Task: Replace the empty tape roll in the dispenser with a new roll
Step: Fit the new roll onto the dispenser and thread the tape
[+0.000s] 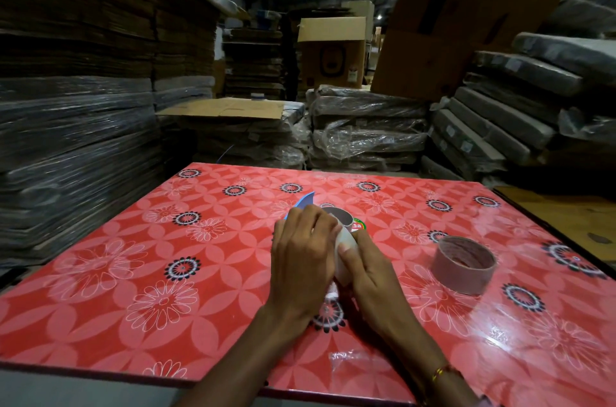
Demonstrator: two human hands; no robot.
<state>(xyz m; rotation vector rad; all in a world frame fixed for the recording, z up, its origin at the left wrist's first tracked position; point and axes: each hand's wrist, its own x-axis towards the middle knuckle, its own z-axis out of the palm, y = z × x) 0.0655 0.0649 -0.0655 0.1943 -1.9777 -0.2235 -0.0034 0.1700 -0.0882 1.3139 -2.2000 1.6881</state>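
Both my hands hold a tape dispenser at the middle of the red flowered table. Its white handle shows between my palms and a blue blade guard sticks out at the far end. A brown tape roll with a red and green label sits in the dispenser, half hidden by my fingers. My left hand covers the dispenser's left side. My right hand presses on the handle from the right. An empty brown cardboard core stands alone on the table to the right.
Tall stacks of flattened cardboard, some wrapped in plastic, rise along the left. More wrapped bundles and leaning boxes crowd the space beyond the table. A wooden surface adjoins the table at the right.
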